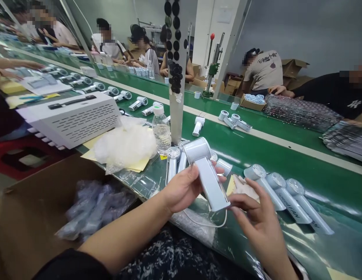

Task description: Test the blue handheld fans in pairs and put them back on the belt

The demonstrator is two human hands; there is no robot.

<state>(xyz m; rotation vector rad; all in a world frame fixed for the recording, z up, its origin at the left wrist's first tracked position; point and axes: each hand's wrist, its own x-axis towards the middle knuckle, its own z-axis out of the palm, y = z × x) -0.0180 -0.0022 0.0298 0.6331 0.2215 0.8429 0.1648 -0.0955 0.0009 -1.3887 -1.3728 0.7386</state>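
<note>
My left hand [183, 186] is wrapped round the handle of a pale blue handheld fan [208, 181], which is tilted with its round head up and to the left. At the lower end of the handle, my right hand [257, 217] pinches with thumb and fingertips where a white cable [208, 225] runs up to the fan. The cable's plug is hidden, and the rest loops down to the left below the handle. Right of the hands, a handheld fan with "Speed FAN" lettering [293, 204] lies among similar fans. More fans [173, 159] stand behind my left hand.
A water bottle [161, 134] and a heap of white plastic bags [125, 144] stand left of a metal post [176, 112]. A cardboard box [29, 206] holds bagged items at lower left. Fans line the green conveyor belt [257, 147]. Several co-workers sit beyond it.
</note>
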